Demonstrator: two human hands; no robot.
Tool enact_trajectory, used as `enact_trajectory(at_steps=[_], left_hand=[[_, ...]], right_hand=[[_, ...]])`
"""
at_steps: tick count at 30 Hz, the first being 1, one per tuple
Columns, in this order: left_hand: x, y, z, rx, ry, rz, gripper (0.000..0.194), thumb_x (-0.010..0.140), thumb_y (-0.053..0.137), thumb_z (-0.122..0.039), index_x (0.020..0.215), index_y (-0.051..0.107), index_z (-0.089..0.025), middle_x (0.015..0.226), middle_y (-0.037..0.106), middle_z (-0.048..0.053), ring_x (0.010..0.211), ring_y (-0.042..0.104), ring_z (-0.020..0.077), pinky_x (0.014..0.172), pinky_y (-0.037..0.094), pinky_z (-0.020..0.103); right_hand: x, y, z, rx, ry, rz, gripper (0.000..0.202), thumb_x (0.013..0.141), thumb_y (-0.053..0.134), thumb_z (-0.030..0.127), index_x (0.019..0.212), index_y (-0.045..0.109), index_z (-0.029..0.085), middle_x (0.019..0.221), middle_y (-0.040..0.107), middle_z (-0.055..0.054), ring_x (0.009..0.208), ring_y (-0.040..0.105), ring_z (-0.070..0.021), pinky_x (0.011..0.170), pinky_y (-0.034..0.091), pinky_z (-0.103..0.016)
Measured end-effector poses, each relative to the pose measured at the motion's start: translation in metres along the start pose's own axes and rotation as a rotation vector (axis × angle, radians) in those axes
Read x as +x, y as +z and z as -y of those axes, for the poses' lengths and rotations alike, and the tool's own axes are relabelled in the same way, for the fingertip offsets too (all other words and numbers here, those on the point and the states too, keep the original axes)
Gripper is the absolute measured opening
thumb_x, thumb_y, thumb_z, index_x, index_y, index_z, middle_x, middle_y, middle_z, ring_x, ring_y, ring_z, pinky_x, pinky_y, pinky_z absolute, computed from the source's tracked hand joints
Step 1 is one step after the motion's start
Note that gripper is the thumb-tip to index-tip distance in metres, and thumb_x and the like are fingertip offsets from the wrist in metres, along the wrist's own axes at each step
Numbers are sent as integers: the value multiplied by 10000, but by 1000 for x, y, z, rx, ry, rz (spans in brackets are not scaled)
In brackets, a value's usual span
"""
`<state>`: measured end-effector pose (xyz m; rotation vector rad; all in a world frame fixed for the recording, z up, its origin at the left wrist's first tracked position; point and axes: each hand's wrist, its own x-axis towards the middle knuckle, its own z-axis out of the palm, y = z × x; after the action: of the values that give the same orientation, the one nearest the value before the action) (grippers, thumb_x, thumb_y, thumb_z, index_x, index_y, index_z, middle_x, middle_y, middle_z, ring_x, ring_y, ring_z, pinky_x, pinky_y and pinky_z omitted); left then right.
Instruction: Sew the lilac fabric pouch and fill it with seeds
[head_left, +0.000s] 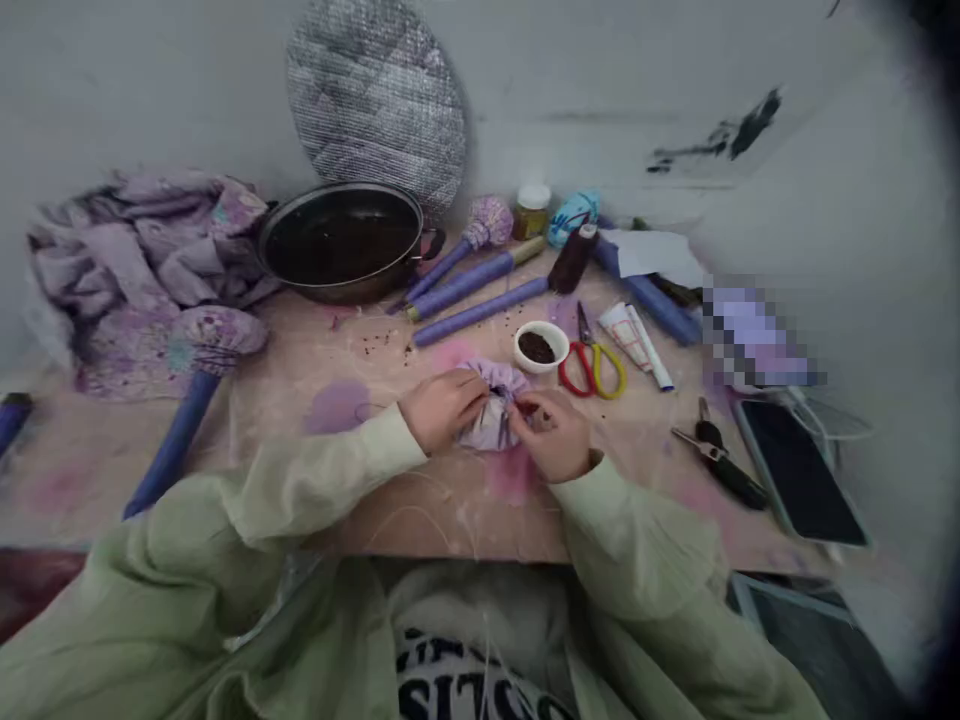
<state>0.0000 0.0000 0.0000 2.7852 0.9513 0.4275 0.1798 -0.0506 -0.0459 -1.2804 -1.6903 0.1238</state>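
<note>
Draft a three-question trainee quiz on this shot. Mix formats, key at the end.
1. Left hand, right hand: which touches the lilac cloth? A) left only B) right only C) both
2. True or false: the white bowl sits inside the pan.
3. Fill in: one handle of the scissors is red, the other ____.

Key:
1. C
2. False; the white bowl stands on the table.
3. yellow

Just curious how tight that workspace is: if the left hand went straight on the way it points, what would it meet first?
The gathered purple cloth, which the left hand seems to hold. Beyond it, probably the right hand or white bowl; depth is unclear.
</note>
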Motion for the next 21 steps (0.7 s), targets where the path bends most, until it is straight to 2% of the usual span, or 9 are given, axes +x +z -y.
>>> enact_trajectory(at_steps=[4,10,17,21], left_hand=[[-3,4,-2,-13,2,-46,214,925,407,-229,819,564,-128,787,620,53,730,583,148,685,488,262],[-10,15,-5,33,34,-178,285,942,361,-241,780,568,-130,727,609,44,683,574,146,651,478,256],[-9,8,-8,233,166,-160,268,945,351,-198,803,567,-126,735,606,53,695,566,165,655,470,282],[-11,13,-7,243,203,-173,284,948,306,-160,810,551,-118,745,596,68,707,565,166,672,476,283]], right_hand=[[2,1,1,-1,-7,-5,47,765,607,194,746,639,164,695,665,-43,672,619,-166,637,509,-282],[1,2,3,7,-8,-33,56,768,590,179,746,641,180,695,662,-35,664,615,-153,629,510,-272],[1,1,2,-1,-20,-44,43,764,606,170,754,649,169,698,659,-38,677,608,-153,640,508,-273],[1,2,2,-2,-26,-45,56,770,600,165,751,653,170,702,663,-38,682,611,-152,639,511,-272]])
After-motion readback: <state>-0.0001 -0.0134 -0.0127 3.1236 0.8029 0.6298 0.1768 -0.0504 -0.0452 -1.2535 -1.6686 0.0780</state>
